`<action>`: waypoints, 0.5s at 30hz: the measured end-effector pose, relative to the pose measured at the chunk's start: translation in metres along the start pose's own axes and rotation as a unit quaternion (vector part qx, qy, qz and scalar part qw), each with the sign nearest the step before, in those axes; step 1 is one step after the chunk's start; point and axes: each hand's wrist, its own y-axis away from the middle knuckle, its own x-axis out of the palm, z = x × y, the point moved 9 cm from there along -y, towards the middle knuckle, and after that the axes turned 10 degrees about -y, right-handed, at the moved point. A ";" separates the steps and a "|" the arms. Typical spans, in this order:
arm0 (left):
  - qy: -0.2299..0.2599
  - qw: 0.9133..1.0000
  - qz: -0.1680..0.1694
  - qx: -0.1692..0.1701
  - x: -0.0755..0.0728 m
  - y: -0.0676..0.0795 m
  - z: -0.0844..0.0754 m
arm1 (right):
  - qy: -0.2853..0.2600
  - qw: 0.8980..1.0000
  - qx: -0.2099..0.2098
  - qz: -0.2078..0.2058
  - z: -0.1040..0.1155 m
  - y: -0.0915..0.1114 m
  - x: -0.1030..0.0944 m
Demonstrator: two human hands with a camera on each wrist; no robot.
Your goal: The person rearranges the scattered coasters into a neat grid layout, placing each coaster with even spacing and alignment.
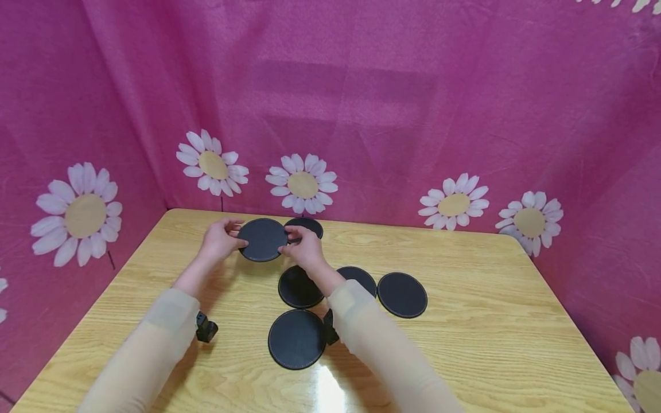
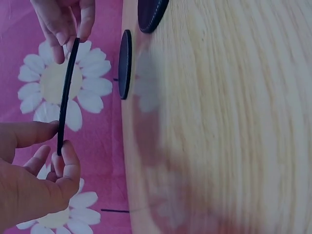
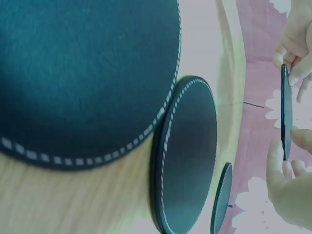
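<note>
One pink flowered cloth (image 1: 361, 115) hangs behind a wooden table (image 1: 490, 321). The left hand (image 1: 217, 244) at nine o'clock and right hand (image 1: 306, 249) at three pinch a raised black disc (image 1: 262, 241), toward the table's eleven o'clock; five other discs (image 1: 403, 295) lie between its two and six.

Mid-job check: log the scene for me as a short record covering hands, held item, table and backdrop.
left hand: pinches held disc by left edge
right hand: pinches same disc by right edge
held disc: black, round, raised off the table
table: light wood-grain, five more black discs on it
far disc: partly hidden behind right hand
near disc: closest to the person
rightmost disc: fully visible
backdrop: magenta cloth, white daisies
</note>
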 end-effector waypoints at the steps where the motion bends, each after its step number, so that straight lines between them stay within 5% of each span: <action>1: -0.002 1.000 0.001 0.001 0.000 0.000 -0.002 | 0.004 1.000 -0.001 -0.003 0.001 0.000 -0.002; 15: 0.009 1.000 0.014 0.001 0.005 0.006 -0.023 | -0.005 1.000 -0.003 0.013 0.023 0.002 -0.021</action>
